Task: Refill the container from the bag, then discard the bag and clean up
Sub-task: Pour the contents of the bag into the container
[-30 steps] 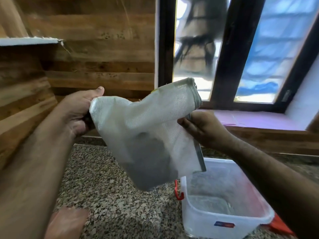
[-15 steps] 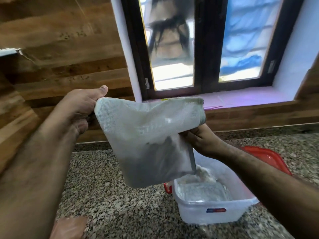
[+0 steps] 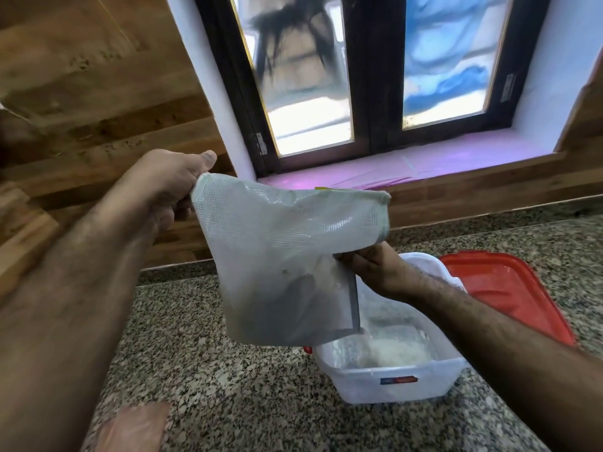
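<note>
A white woven plastic bag (image 3: 280, 256) hangs tilted in the air above the counter. My left hand (image 3: 166, 184) grips its upper left corner. Gripping the bag's right edge lower down is my right hand (image 3: 368, 265), just over the container. The bag's lower corner points down into a clear plastic container (image 3: 394, 383) that stands on the counter. White grains lie in a heap inside the container. The container's red lid (image 3: 509, 288) lies flat behind it to the right.
The speckled granite counter (image 3: 228, 380) runs under everything. A wooden panelled wall (image 3: 98, 109) stands at the left and back. A dark-framed window (image 3: 368, 76) with a pink sill (image 3: 424, 164) is behind the bag.
The bag has tipped further, its bottom corner raised and its lower end now over the container. More white grains lie in the container. The view has shifted, showing the red lid.
</note>
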